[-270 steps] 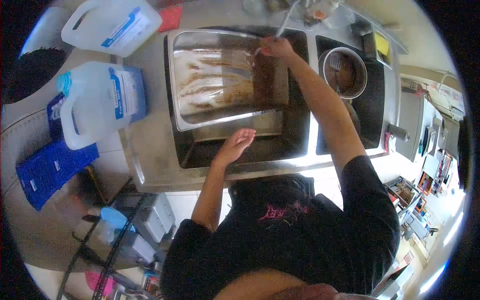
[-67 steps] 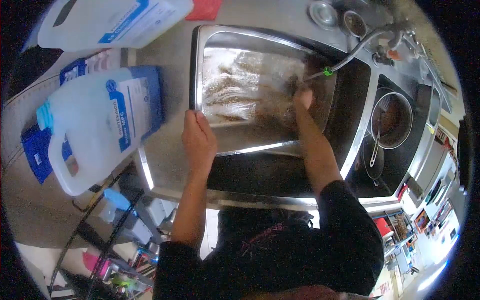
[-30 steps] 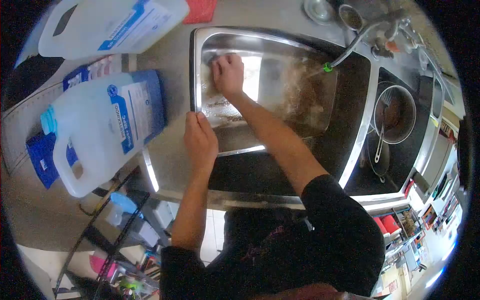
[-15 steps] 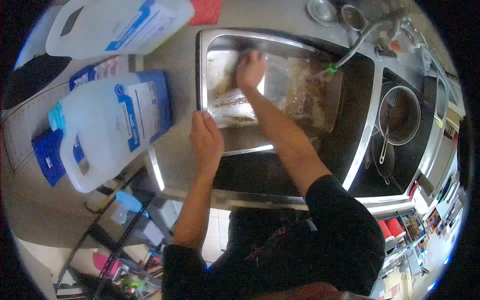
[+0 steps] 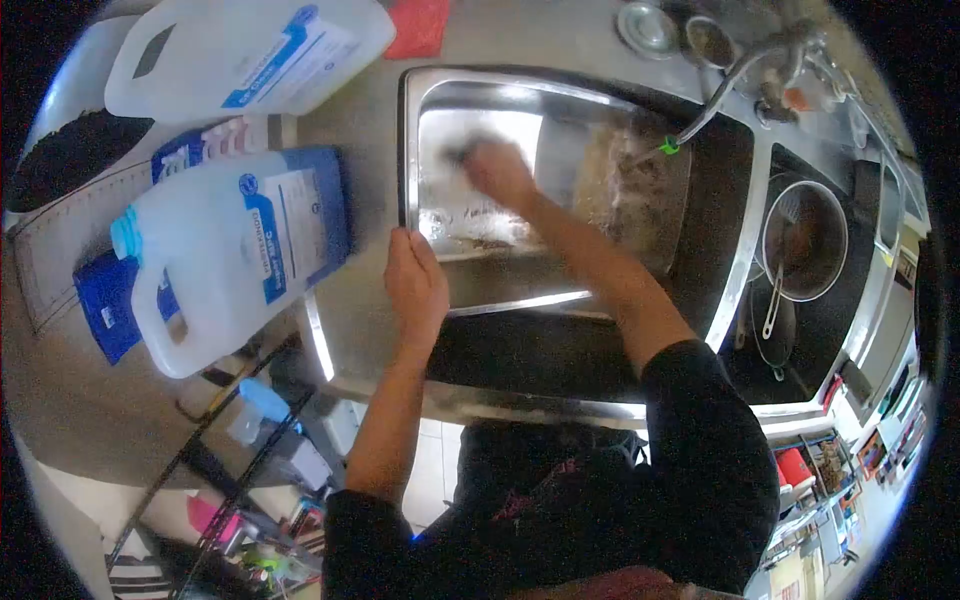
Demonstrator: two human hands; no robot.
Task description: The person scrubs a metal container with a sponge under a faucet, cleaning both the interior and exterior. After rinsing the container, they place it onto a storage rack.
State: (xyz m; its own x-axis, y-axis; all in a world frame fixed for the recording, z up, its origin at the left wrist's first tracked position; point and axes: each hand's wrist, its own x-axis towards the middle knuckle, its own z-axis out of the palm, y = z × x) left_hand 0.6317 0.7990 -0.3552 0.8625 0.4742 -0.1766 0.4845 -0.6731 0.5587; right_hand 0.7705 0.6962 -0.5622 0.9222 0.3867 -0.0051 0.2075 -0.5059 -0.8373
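A deep rectangular metal pan (image 5: 407, 150) rests in the sink, its inside wet and shiny on the left and brown with residue on the right. My left hand (image 5: 417, 283) has its fingers closed on the pan's near-left rim. Inside the pan my right hand (image 5: 497, 172) is blurred by motion, fingers curled down against the bright inner surface. Something small and dark shows at those fingertips, too smeared to name. A tap hose (image 5: 712, 108) with a green tip (image 5: 670, 146) points into the pan from the back right.
Two large white jugs (image 5: 215, 265) with blue labels stand on the left counter. A red cloth (image 5: 417, 28) lies at the back. The right basin (image 5: 800, 360) holds a round pot (image 5: 842, 245) with a slotted turner. Metal bowls (image 5: 647, 30) sit behind the sink.
My right hand has moved left and toward me across the pan's inner surface. My left hand stays on the rim. The whole view has shifted slightly.
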